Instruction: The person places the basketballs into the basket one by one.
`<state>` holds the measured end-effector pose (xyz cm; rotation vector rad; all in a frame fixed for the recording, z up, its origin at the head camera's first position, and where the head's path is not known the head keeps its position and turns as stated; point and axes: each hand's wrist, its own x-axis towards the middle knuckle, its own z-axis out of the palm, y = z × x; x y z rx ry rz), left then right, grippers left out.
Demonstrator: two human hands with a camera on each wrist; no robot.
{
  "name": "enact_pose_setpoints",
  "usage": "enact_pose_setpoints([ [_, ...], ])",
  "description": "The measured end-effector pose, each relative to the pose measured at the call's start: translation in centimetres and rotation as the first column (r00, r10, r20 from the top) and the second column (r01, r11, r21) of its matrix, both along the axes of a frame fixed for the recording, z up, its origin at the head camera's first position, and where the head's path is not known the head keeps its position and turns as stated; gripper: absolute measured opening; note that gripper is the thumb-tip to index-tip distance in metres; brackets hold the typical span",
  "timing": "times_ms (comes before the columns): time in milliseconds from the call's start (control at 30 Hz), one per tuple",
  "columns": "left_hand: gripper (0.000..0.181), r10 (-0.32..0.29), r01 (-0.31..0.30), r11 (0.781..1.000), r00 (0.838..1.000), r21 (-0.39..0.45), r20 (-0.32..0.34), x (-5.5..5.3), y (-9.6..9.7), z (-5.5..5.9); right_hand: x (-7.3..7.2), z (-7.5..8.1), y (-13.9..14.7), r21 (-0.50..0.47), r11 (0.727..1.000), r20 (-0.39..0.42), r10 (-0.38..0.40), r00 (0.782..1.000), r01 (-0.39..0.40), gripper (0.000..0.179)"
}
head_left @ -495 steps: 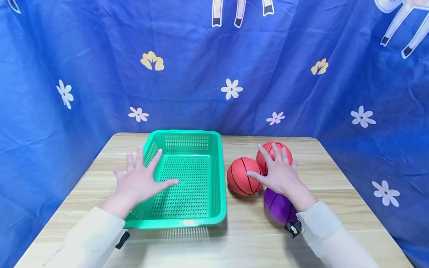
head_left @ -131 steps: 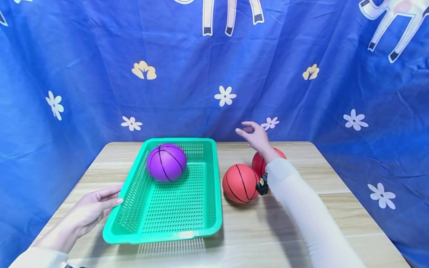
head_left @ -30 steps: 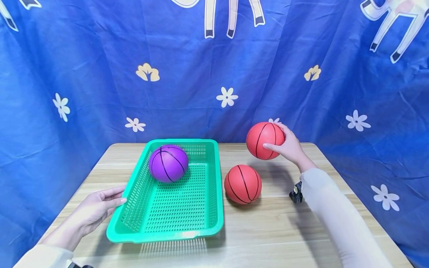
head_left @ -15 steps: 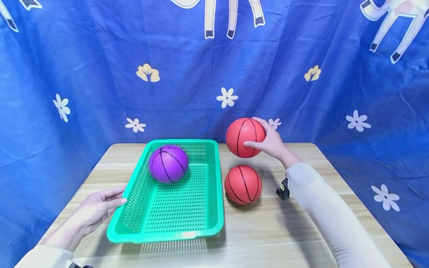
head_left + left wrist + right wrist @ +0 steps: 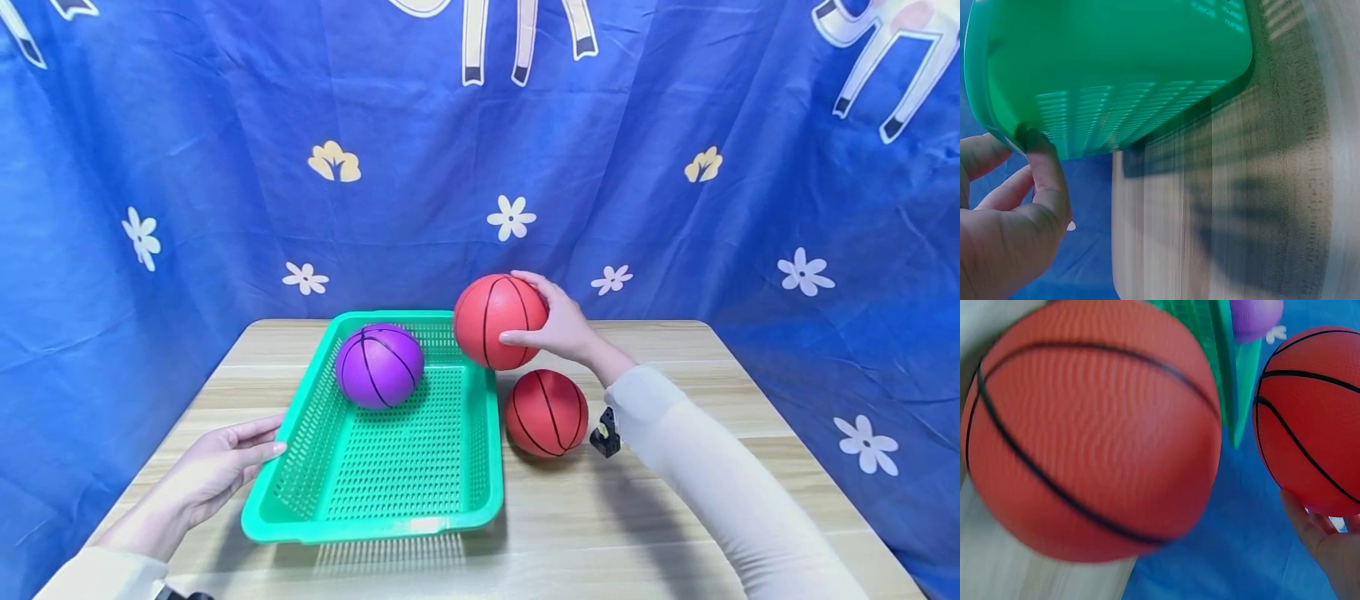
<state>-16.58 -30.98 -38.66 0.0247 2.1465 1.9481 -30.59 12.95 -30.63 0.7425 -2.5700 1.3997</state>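
Observation:
My right hand (image 5: 558, 325) grips a red basketball (image 5: 495, 323) from its right side, raised over the right rim of the green basket (image 5: 375, 527). In the right wrist view the held red basketball (image 5: 1316, 419) shows at the right, above the fingers. With thumb and fingers my left hand (image 5: 213, 467) pinches the basket's left rim; the left wrist view shows that hand (image 5: 1016, 212) at the rim of the basket (image 5: 1122, 56). A purple basketball (image 5: 380, 367) sits inside the basket toward the back left.
A second red basketball (image 5: 546, 414) rests on the wooden table (image 5: 637, 517), just right of the basket, and looms large in the right wrist view. Behind the table hangs a blue curtain (image 5: 420, 200) with flowers and animal figures.
Over the last second my right hand has carried the red basketball left, from the table's back right to over the basket's right rim. Earlier, the purple basketball went from the table into the basket.

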Motion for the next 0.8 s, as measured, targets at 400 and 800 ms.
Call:
enact_pose_setpoints([
  [400,0.071,0.000,0.000,1.000,1.000,0.025,0.003,0.0,-0.1,-0.1,1.9,-0.1,-4.7,0.021,0.992,0.026,0.126,0.992,-0.127,0.083],
  [800,0.070,0.003,-0.002,1.000,1.000,0.027,-0.006,0.0,-0.1,-0.2,3.3,-1.1,-7.8,0.034,0.968,0.093,0.246,0.965,-0.250,0.084],
])
